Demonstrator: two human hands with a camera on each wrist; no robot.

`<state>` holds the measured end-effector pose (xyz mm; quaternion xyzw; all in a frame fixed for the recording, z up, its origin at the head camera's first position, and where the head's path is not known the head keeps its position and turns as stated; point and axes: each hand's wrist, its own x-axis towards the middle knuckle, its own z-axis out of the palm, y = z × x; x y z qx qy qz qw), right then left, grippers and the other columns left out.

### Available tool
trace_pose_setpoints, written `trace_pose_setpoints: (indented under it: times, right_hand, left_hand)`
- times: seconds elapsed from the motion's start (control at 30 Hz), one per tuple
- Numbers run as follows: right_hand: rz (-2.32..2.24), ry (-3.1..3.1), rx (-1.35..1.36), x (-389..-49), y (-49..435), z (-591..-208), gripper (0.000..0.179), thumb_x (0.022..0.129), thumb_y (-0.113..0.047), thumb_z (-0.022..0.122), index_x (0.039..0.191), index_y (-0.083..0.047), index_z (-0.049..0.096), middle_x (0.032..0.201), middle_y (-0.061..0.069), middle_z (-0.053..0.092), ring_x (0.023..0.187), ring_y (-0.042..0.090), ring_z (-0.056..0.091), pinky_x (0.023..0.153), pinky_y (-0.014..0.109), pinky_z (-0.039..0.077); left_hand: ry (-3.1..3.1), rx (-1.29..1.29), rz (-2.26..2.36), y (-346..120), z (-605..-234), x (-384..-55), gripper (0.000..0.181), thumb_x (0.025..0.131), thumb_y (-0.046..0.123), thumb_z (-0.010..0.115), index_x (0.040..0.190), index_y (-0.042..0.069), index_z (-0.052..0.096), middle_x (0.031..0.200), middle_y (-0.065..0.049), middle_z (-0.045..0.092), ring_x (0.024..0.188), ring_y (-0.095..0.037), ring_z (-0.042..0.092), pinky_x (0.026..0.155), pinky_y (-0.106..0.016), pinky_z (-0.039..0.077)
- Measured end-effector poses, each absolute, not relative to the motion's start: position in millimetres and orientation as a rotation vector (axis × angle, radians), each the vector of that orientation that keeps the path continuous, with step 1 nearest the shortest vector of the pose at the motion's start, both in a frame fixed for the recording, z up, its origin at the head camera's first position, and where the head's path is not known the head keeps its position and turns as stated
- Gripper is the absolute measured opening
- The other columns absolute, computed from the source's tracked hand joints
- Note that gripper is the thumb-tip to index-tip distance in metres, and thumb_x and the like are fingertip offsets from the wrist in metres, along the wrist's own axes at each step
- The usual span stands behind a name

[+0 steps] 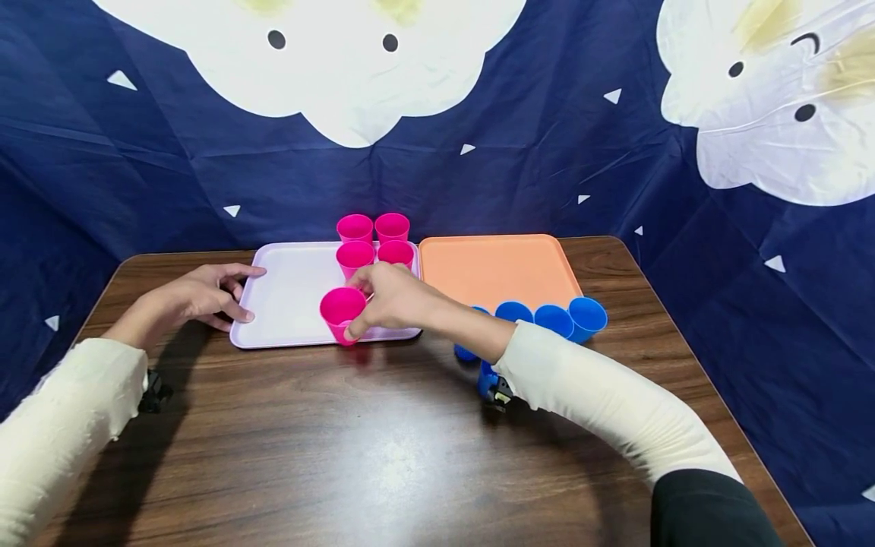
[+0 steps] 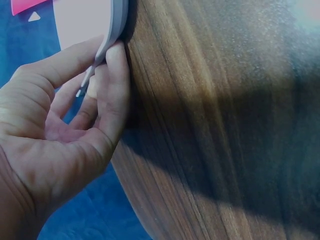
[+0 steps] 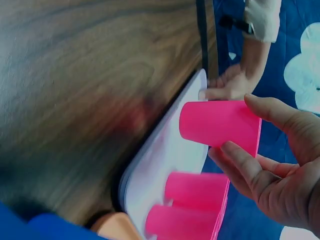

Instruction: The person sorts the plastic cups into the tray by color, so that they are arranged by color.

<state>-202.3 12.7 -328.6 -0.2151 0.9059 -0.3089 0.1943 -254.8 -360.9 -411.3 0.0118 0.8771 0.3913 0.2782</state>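
Note:
My right hand (image 1: 398,295) pinches a pink cup (image 1: 340,308) by its rim, above the front edge of the pale lilac tray (image 1: 294,285). In the right wrist view this pink cup (image 3: 215,122) is raised off the tray, with thumb and fingers at its rim. Several other pink cups (image 1: 354,258) stand upright on the tray's right side, partly hidden by my right hand. My left hand (image 1: 205,295) holds the tray's left edge. The left wrist view shows the left hand (image 2: 65,110) with its fingers on both sides of the tray rim (image 2: 117,25).
An orange tray (image 1: 495,266) lies to the right, beside the lilac one. Several blue cups (image 1: 586,317) stand at its front edge and on the brown wooden table (image 1: 307,433), partly behind my right forearm. A dark blue cloth (image 1: 519,175) hangs behind the table.

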Motion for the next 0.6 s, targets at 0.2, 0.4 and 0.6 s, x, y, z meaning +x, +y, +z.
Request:
trace_pose_setpoints:
  times: [0.2,0.4,0.6]
  right_hand:
    - [-0.869,2.604,-0.522,-217,25,-335,0.071,0.079,-0.029,0.104,0.138,-0.005,0.074,0.127,0.006,0.078,0.113,0.021,0.071,0.094,0.031,0.061]
    - [-0.896,2.633,-0.436,-226,33,-340,0.062,0.077,-0.025,0.105,0.127,-0.004,0.077,0.122,0.007,0.078,0.114,0.026,0.067,0.088,0.031,0.061]
    - [-0.838,2.669,-0.4,-229,31,-340,0.052,0.075,-0.025,0.107,0.115,-0.007,0.079,0.102,0.001,0.072,0.109,0.025,0.062,0.078,0.028,0.056]
  left_hand:
    - [2.362,0.037,1.048,-360,-411,-254,0.105,0.088,-0.009,0.086,0.174,-0.002,0.027,0.114,-0.018,0.042,0.096,-0.023,0.058,0.076,-0.04,0.068]
    - [2.346,0.031,1.061,-359,-410,-253,0.106,0.088,-0.009,0.085,0.175,-0.001,0.026,0.113,-0.017,0.042,0.096,-0.023,0.058,0.076,-0.04,0.067]
    - [2.356,0.031,1.057,-360,-411,-255,0.106,0.088,-0.009,0.086,0.174,-0.001,0.026,0.112,-0.016,0.044,0.094,-0.022,0.06,0.076,-0.039,0.068]
